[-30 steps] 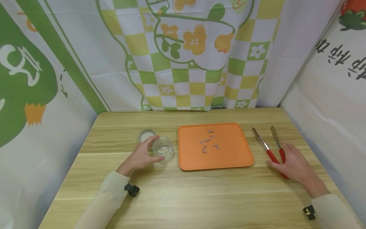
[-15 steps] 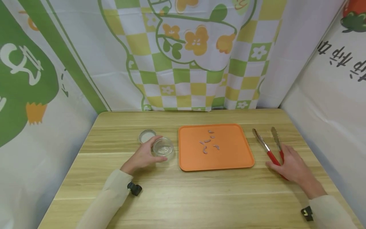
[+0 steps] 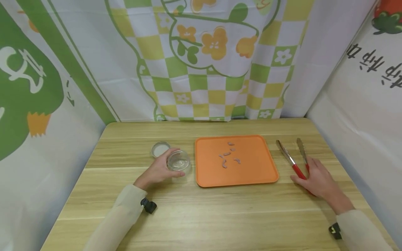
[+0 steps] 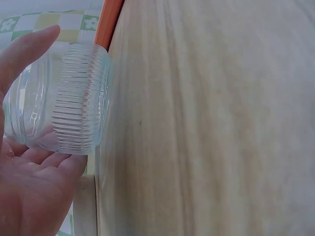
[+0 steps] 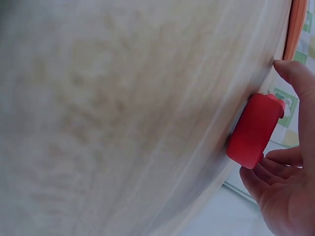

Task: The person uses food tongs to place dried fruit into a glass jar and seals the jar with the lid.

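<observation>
In the head view, my left hand (image 3: 160, 168) is wrapped around a clear glass jar (image 3: 179, 161) at the left of the tray. The left wrist view shows the jar's ribbed lower side (image 4: 78, 103), with the thumb on one side and the fingers on the other. My right hand (image 3: 318, 179) lies over the red handles of metal tongs (image 3: 289, 158), whose arms are spread apart. From the right wrist, the red handle end (image 5: 256, 130) sits between a straight thumb, apart from it, and the fingers right at its other side. The palm hides part of the handles in the head view.
An orange tray (image 3: 207, 176) lies mid-table and bears several small greyish curved pieces (image 3: 226, 153). A round lid with a metal-coloured rim (image 3: 160, 149) lies behind the left hand. Patterned curtains (image 3: 201, 83) stand at the back edge of the wooden table (image 3: 220, 216).
The right hand has shifted slightly to the left over the tongs' handles. The left hand keeps its place around the jar; tray and tongs stay put.
</observation>
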Demonstrator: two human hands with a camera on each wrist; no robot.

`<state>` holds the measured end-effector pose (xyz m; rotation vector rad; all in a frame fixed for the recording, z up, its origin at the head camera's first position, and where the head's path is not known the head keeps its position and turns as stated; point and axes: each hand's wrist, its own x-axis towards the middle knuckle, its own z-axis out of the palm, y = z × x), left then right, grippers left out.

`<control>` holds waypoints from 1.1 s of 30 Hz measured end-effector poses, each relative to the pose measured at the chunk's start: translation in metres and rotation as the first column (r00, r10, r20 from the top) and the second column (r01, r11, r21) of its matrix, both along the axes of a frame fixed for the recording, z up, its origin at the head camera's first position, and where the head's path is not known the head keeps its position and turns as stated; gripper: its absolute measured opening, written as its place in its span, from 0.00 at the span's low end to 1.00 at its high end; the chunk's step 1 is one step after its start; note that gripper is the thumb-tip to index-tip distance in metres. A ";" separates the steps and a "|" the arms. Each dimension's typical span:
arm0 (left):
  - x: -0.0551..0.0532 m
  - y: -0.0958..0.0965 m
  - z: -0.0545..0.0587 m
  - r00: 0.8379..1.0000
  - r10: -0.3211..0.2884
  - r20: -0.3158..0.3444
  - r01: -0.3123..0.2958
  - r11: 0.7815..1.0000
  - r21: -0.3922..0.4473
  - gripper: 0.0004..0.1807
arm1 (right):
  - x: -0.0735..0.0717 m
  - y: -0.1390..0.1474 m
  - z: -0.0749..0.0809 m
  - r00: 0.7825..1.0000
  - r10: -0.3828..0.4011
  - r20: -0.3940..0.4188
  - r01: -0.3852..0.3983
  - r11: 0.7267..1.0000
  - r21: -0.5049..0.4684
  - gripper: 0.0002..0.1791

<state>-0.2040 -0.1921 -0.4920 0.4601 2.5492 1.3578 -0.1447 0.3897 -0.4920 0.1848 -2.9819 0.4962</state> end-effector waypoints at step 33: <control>-0.003 0.001 -0.005 1.000 -0.005 0.011 0.004 1.000 0.026 0.49 | -0.007 -0.003 -0.008 0.999 -0.007 -0.045 0.009 0.999 0.041 0.40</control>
